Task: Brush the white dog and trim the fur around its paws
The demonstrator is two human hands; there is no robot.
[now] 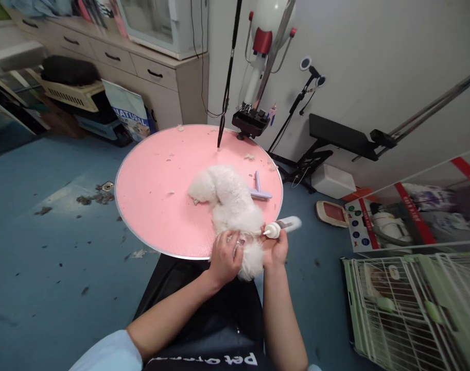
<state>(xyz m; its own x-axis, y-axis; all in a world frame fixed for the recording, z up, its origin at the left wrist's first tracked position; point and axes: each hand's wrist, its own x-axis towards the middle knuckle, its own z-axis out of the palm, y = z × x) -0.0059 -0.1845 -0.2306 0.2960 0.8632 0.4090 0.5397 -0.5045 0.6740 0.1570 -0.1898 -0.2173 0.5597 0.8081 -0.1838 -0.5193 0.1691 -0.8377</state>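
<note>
A fluffy white dog (235,198) is on the round pink table (153,190), its near end at the table's front edge. My left hand (224,258) has its fingers bent and pressed on the fur around a small pinkish patch of skin (241,240). Below that patch, a white tuft of fur (252,261) reaches past the rim. In my right hand (277,251) lies a squeeze bottle (291,223) with a white pointed nozzle, directed left at the dog; the bottle's body is blurred. Beside the dog rests a lavender T-shaped grooming tool (260,192).
A black strap (227,82) hangs over the table's back. Hair tufts (249,156) lie on the table, and hair clumps (99,196) on the blue floor. Wire cages (397,304) stand at right, drawers (115,56) at back left. A black apron (204,314) covers my lap.
</note>
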